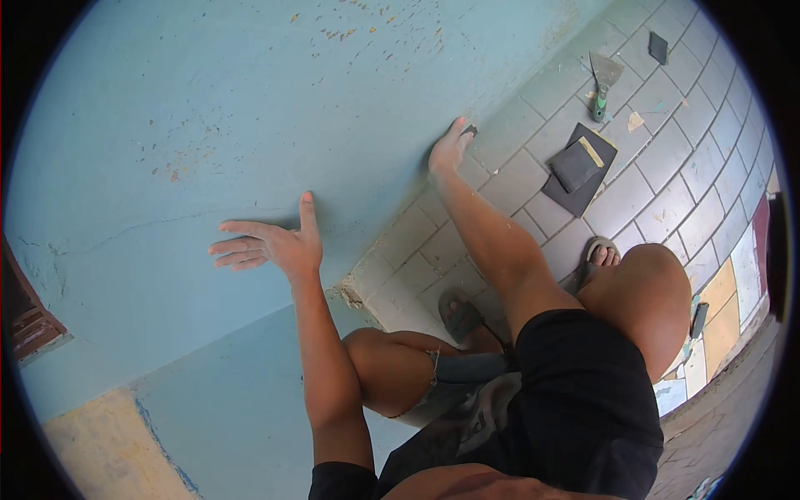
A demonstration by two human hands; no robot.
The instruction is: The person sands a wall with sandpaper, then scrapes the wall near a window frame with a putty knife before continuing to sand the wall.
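My left hand (282, 248) is at the pale blue wall (200, 100), its fingers stretched out and its thumb apart, holding nothing. Whitish dust coats the fingers. Low on the same wall, close to where it meets the floor, my right hand (448, 152) is closed on a small dark piece of sandpaper (470, 131). Only an edge of that piece shows past the fingers. Specks and worn patches mark the wall above both hands, and a thin crack runs to the left of my left hand.
On the tiled floor (650, 154) lie dark sandpaper sheets (575, 169), a scraper with a green handle (600, 100) and a small dark piece (658, 47). Paint flakes are scattered around. My sandalled feet are below; a dark phone-like object (699, 320) lies at right.
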